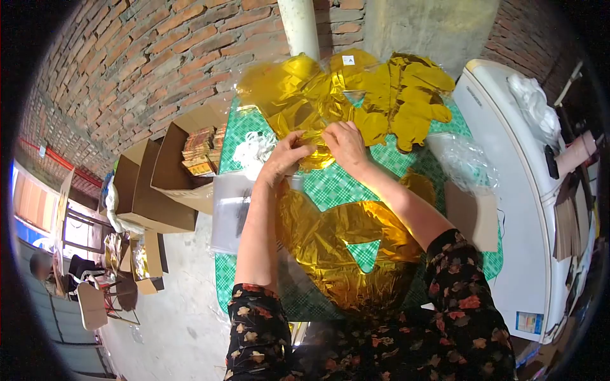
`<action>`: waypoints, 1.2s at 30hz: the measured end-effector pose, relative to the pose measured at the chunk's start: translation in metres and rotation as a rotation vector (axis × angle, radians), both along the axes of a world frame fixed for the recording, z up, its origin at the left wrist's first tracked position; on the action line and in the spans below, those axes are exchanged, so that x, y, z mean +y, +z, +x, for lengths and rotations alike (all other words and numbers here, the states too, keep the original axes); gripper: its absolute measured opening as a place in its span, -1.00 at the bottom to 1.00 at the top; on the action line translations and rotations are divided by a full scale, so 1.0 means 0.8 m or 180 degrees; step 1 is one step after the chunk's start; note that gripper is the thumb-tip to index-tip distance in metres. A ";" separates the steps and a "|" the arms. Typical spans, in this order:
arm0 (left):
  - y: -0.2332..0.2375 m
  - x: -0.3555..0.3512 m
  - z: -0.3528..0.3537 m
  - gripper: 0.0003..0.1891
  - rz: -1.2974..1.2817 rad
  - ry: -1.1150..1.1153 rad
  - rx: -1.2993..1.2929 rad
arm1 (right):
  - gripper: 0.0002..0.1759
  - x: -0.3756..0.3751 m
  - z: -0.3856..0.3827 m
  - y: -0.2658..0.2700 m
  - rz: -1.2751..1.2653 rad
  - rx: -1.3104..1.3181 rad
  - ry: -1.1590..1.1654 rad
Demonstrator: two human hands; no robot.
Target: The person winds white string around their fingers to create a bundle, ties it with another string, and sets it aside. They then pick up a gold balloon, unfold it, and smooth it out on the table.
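Note:
Gold foil sheets (406,95) lie over the far part of a table with a green checked cover (330,190). My left hand (289,154) and my right hand (345,145) are close together at the near edge of this foil, each with fingers closed on it. A small white label (347,60) sits on the foil at the back. Nearer my body lies another gold foil piece (343,254) with a triangular opening. Bunched white string (253,152) is left of my left hand.
Clear plastic bags (467,162) and a cardboard piece (471,216) lie at the right, beside a white freezer (508,184). At the left stand open cardboard boxes (181,159), one holding bundled packs (203,151). Clear plastic sheets (230,213) lie at the table's left edge. Brick walls stand behind.

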State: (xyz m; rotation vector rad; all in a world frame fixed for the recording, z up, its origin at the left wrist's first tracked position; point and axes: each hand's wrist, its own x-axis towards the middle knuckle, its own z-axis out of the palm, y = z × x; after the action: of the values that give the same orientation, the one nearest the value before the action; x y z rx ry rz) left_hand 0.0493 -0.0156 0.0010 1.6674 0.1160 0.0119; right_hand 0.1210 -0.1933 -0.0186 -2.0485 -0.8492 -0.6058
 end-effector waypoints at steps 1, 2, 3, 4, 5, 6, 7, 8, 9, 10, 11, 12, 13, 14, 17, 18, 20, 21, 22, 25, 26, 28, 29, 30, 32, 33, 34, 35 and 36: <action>-0.011 0.003 0.004 -0.64 -0.0027 0.0016 -0.0086 | -0.85 -0.001 -0.002 0.002 0.0014 0.0001 -0.0005; -0.029 0.009 0.012 -0.64 -0.0053 0.0034 -0.0174 | -0.85 -0.002 -0.003 0.004 0.0029 -0.0001 -0.0008; -0.049 0.016 0.021 -0.64 -0.0077 0.0053 -0.0266 | -0.86 -0.003 -0.010 0.011 0.0075 -0.0248 -0.0012; -0.071 0.021 0.036 -0.74 -0.0230 0.0183 -0.0179 | -0.87 -0.005 -0.022 0.022 0.0122 -0.0496 -0.0016; -0.062 0.018 0.034 -0.76 -0.0166 0.0194 -0.0185 | -0.87 -0.007 -0.033 0.027 0.0166 -0.0744 -0.0017; -0.054 0.017 0.031 -0.78 -0.0106 0.0209 -0.0192 | -0.88 -0.011 -0.046 0.028 -0.0195 -0.0663 0.0231; -0.050 0.015 0.030 -0.80 -0.0047 0.0222 -0.0198 | -0.87 -0.014 -0.051 0.023 -0.0376 -0.0767 0.0615; -0.045 0.012 0.027 -0.82 -0.0450 0.0237 0.0054 | -0.86 -0.016 -0.054 0.016 -0.0557 -0.0868 0.0993; -0.040 0.012 0.026 -0.83 -0.0487 0.0260 0.0000 | -0.85 -0.017 -0.057 0.010 -0.0737 -0.0968 0.1365; -0.037 0.014 0.027 -0.83 -0.0523 0.0279 -0.0056 | -0.84 -0.014 -0.060 0.003 -0.1055 -0.0996 0.1180; -0.034 0.014 0.028 -0.83 -0.0559 0.0298 -0.0113 | -0.85 -0.013 -0.056 -0.003 -0.1006 -0.1170 0.1069; -0.030 0.014 0.029 -0.84 -0.0710 0.0316 -0.0134 | -0.85 -0.010 -0.052 -0.008 -0.0954 -0.1348 0.0959; -0.012 0.010 0.027 -0.84 -0.0584 0.0356 -0.0158 | -0.85 -0.007 -0.047 -0.013 -0.0895 -0.1525 0.0851; 0.008 0.004 0.023 -0.84 -0.0456 0.0401 -0.0179 | -0.78 -0.006 -0.044 -0.014 -0.1064 -0.1422 0.0744; 0.035 0.010 0.044 -0.83 -0.0155 0.0527 -0.0501 | -0.75 -0.009 -0.043 -0.010 -0.1693 -0.0830 0.0721; 0.051 0.017 0.055 -0.83 0.0004 0.0569 -0.0598 | -0.76 -0.008 -0.042 -0.006 -0.1766 -0.0723 0.0722; 0.085 0.035 0.080 -0.84 0.0195 0.0581 -0.0936 | -0.78 -0.002 -0.039 0.002 -0.1915 -0.0505 0.0717; 0.101 0.045 0.094 -0.85 0.0228 0.0552 -0.1177 | -0.80 0.003 -0.034 0.004 -0.2021 -0.0444 0.0678; 0.127 0.046 0.098 -0.85 0.0028 0.0601 -0.1325 | -0.82 0.010 -0.028 0.006 -0.2126 -0.0384 0.0641; 0.176 0.066 0.124 -0.86 -0.0377 0.0650 -0.1659 | -0.83 0.032 -0.005 0.013 -0.1789 -0.0577 0.0604; 0.191 0.067 0.124 -0.85 -0.0449 0.0653 -0.1551 | -0.83 0.040 0.005 0.017 -0.1564 -0.0709 0.0601; 0.212 0.064 0.127 -0.85 -0.0441 0.0661 -0.1663 | -0.67 0.059 0.027 0.021 -0.1728 -0.0811 0.0525; 0.219 0.063 0.129 -0.86 -0.0436 0.0664 -0.1716 | -0.61 0.069 0.036 0.020 -0.1782 -0.0832 0.0469; 0.223 0.063 0.128 -0.86 -0.0419 0.0477 -0.1793 | -0.54 0.081 0.043 0.019 -0.1837 -0.0851 0.0416; 0.228 0.064 0.131 -0.85 -0.0310 0.0486 -0.1784 | -0.33 0.106 0.069 0.005 -0.1967 -0.0780 0.0342; 0.229 0.063 0.132 -0.85 -0.0257 0.0489 -0.1777 | -0.32 0.117 0.085 -0.005 -0.1958 -0.0736 0.0305; 0.231 0.061 0.128 -0.84 -0.0231 0.0452 -0.1776 | -0.30 0.126 0.097 -0.011 -0.1953 -0.0685 0.0273; 0.235 0.057 0.121 -0.83 -0.0210 0.0421 -0.1775 | -0.29 0.131 0.097 -0.002 -0.1954 -0.0635 0.0246; 0.241 0.055 0.116 -0.82 -0.0194 0.0396 -0.1775 | -0.26 0.132 0.096 0.004 -0.2439 -0.0426 0.0031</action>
State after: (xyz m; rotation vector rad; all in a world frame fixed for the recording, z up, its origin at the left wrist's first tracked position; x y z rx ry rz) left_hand 0.1423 0.0287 0.1939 1.5381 -0.2009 0.5575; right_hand 0.1975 -0.0877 -0.0157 -2.6977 -1.3132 -0.4488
